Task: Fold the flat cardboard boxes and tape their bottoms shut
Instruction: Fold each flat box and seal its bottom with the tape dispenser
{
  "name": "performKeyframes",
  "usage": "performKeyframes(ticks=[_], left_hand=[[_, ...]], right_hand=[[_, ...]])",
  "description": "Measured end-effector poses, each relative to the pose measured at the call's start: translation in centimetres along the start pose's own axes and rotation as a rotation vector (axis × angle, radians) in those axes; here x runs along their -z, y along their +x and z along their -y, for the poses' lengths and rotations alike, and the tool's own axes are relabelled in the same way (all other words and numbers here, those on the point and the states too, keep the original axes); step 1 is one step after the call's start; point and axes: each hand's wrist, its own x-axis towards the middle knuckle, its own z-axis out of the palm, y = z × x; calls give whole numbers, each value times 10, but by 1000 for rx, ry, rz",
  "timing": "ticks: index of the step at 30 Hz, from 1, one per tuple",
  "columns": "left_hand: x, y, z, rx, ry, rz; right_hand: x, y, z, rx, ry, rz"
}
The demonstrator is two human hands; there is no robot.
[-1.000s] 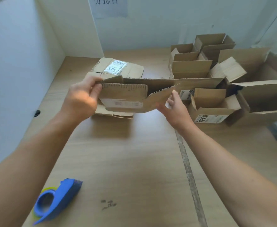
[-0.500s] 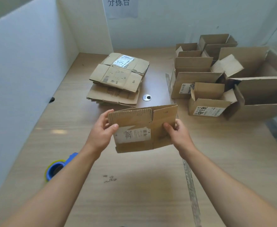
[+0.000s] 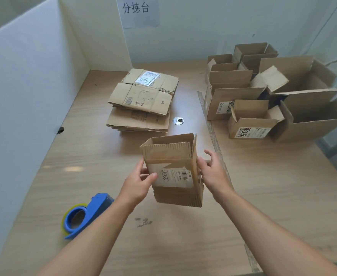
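My box [image 3: 173, 170], opened from flat into a squared tube, hangs over the middle of the worktop [image 3: 84, 156], its open end tipped up and away and a white label with handwriting on the near face. My left hand [image 3: 138, 186] has a holding grip on it, thumb pressed on the label and the other fingers tucked behind the left edge. My right hand [image 3: 213, 174] sits against the box's right wall with a wide grip, fingers splayed and loose rather than wrapped around the card. Beyond the box lies the flat stack [image 3: 143, 100], several flattened cartons piled unevenly, the top one bearing a shipping label. A small metal disc [image 3: 178, 120] is set in the worktop just right of that pile. Near my left forearm, a blue tape dispenser [image 3: 86, 214] rests on its side with a yellowish roll in it. Far right, the made-up boxes [image 3: 251, 120] crowd together with flaps up, small ones in front of larger ones. A white partition [image 3: 24, 86] walls in the left side, and a paper sign [image 3: 137, 10] with printed characters hangs on the back wall.
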Motion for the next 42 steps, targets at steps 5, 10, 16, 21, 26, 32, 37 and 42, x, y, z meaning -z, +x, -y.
performKeyframes(ticks=[5,10,16,21,26,32,37,42], left_hand=[[10,8,9,13,-40,-21],[24,13,22,79,-193,20],[39,13,24,76,-193,139],[49,7,21,57,-214,259],[52,4,23,92,-431,251],[51,7,27,95,-299,161],[46,9,32,193,-145,177],[35,3,30,126,-81,131]], right_hand=[[-21,-19,8,-65,159,104],[-16,-33,-11,-17,222,315],[-28,-30,-12,-74,164,169],[-26,-23,1,-353,103,115],[-16,-16,4,-409,143,262],[-4,-16,0,-300,-93,404],[-5,-19,-13,-197,-235,402],[-23,-18,-27,-36,-162,158]])
